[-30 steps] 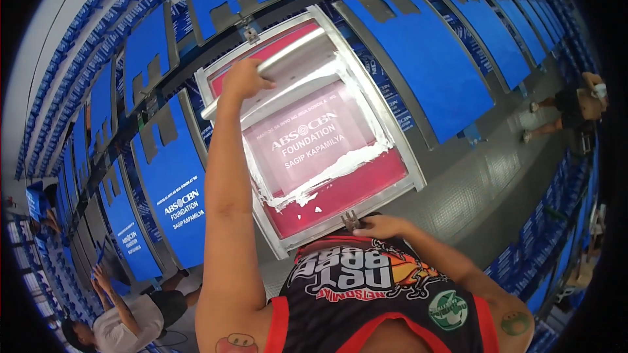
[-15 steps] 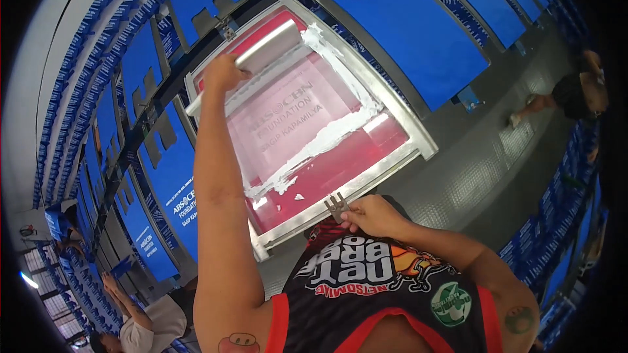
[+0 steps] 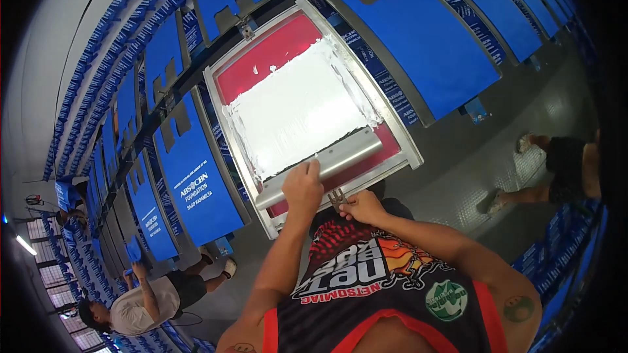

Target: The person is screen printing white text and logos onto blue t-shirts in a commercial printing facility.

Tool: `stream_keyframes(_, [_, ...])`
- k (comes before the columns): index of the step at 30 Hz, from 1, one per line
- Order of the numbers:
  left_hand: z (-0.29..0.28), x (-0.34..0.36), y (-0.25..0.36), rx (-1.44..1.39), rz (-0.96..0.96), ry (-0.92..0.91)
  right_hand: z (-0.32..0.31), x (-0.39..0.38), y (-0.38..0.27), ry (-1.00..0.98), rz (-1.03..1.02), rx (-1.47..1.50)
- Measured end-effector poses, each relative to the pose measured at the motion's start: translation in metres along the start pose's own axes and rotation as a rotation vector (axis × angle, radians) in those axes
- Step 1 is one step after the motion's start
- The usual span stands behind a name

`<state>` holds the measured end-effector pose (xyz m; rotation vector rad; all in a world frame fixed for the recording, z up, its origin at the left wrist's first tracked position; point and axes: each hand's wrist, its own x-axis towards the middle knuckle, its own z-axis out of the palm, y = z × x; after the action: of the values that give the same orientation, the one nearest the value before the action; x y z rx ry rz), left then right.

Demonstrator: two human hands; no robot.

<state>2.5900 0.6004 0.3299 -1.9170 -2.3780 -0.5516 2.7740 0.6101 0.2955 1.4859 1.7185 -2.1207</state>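
A metal-framed printing screen [image 3: 407,136] with red mesh lies in front of me. White ink [image 3: 301,101] covers the middle of the mesh as a broad rectangle with ragged ridges along its sides. My left hand [image 3: 303,186] is closed around a long silver squeegee [image 3: 347,153], which lies across the near end of the screen, at the ink's lower border. At the frame's near edge, my right hand [image 3: 364,208] pinches a small pronged metal bracket [image 3: 337,200] between thumb and fingers. Whether the bracket is fixed to the frame cannot be made out.
Grey boards carrying blue sheets [image 3: 412,39] stand in rows on both sides; one blue sheet [image 3: 193,183] at left bears white print. Printed blue pieces hang in lines at far left. One person [image 3: 150,297] works at lower left; another person's legs [image 3: 533,183] show at right.
My left hand has drawn the squeegee from the screen's far end to its near end. White ink now covers the printed area that showed through the mesh. My right hand keeps the bracket.
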Motion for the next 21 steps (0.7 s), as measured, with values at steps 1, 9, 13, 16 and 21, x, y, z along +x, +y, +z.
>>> stream_keyframes(1, [-0.012,0.012,-0.005,-0.002,-0.034,-0.121,-0.001,-0.002,-0.001,-0.006,-0.029,0.009])
stream_keyframes(9, [-0.017,0.171,-0.084,0.096,-0.068,-0.153,0.002,-0.007,-0.003,-0.032,-0.003,-0.007])
stream_keyframes(13, [0.066,0.117,-0.098,0.118,0.110,0.243,-0.005,-0.004,-0.012,-0.067,0.010,-0.185])
stream_keyframes(16, [0.032,0.101,-0.058,0.001,0.041,-0.031,-0.018,-0.005,-0.019,-0.047,0.016,-0.398])
stream_keyframes(21, [-0.069,0.141,-0.113,-0.130,-0.386,-0.410,-0.074,-0.007,-0.080,-0.172,-0.107,-0.613])
